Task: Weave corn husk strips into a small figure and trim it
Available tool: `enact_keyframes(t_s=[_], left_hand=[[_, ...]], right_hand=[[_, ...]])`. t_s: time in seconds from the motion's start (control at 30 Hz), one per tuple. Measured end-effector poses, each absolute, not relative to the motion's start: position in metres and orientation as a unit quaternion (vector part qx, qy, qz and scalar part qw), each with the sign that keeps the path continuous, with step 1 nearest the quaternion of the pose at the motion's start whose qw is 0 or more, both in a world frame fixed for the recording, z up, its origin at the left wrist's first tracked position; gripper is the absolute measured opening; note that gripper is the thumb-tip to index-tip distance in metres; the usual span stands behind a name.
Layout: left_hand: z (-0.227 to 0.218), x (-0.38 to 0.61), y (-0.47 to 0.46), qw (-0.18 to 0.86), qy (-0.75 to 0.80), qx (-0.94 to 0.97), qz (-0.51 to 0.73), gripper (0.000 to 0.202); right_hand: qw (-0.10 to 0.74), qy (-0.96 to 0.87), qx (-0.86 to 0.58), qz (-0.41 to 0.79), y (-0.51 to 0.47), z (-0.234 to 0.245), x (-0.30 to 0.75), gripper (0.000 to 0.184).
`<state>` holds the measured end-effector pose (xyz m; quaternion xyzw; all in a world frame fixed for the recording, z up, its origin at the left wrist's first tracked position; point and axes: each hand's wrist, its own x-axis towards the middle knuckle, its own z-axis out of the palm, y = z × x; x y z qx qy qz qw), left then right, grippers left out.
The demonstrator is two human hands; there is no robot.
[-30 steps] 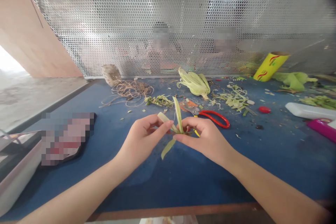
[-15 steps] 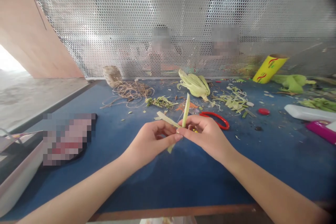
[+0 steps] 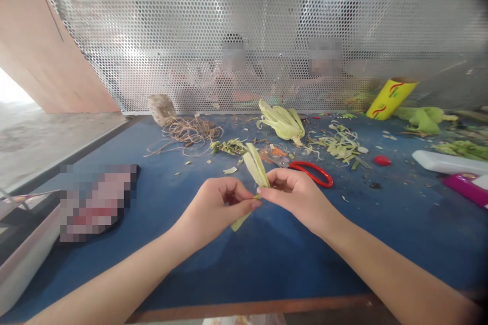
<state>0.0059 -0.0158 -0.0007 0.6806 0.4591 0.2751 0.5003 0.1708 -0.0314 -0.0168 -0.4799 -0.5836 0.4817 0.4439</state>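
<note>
1. Left hand [image 3: 217, 208], in the head view, has its thumb and fingers pinched together on pale green husk strips [image 3: 256, 165].
2. Right hand [image 3: 295, 190] is just beside it, thumb and forefinger clamped on the same strips; a broad piece stands up between them, and another hangs below the left fingers.
3. Both work over the blue tabletop [image 3: 213, 274].
4. Red-handled scissors [image 3: 314, 171] lie just beyond the right hand, a pale green husk bundle [image 3: 282, 119] farther back, tangled twine [image 3: 190, 132] off to the left.
</note>
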Motion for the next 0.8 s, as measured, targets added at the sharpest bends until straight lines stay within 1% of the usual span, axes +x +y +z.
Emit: enact_keyframes(t_s=[0.1,0.17,0.27,0.37,0.43,0.5,0.63,0.73,0.8], left_hand=[[-0.001,0.005,-0.015,0.531,0.449,0.662,0.28,0.023],[0.0,0.004,-0.015,0.553,0.438,0.648,0.287,0.023],[0.002,0.005,-0.014,0.561,0.432,0.642,0.292,0.025],[0.004,0.006,-0.015,0.551,0.428,0.659,0.281,0.024],[0.004,0.006,-0.016,0.552,0.411,0.67,0.278,0.023],[0.002,0.007,-0.016,0.566,0.389,0.67,0.283,0.022],[-0.006,0.009,-0.015,0.585,0.359,0.658,0.308,0.039],[-0.009,0.01,-0.014,0.575,0.359,0.665,0.312,0.045],[-0.008,0.01,-0.015,0.576,0.359,0.658,0.326,0.059]], right_hand=[[0.467,-0.559,-0.483,0.486,-0.032,-0.015,0.172,0.014],[0.472,-0.58,-0.477,0.462,-0.032,-0.013,0.174,0.013],[0.481,-0.636,-0.458,0.393,-0.03,-0.012,0.178,0.017],[0.509,-0.658,-0.45,0.326,-0.029,-0.013,0.18,0.009],[0.524,-0.659,-0.469,0.269,-0.029,-0.014,0.179,0.004],[0.522,-0.666,-0.481,0.23,-0.031,-0.014,0.178,0.005],[0.476,-0.708,-0.458,0.25,-0.037,-0.01,0.175,0.009],[0.452,-0.722,-0.461,0.249,-0.038,-0.007,0.174,0.01],[0.453,-0.723,-0.464,0.238,-0.038,-0.007,0.174,0.011]])
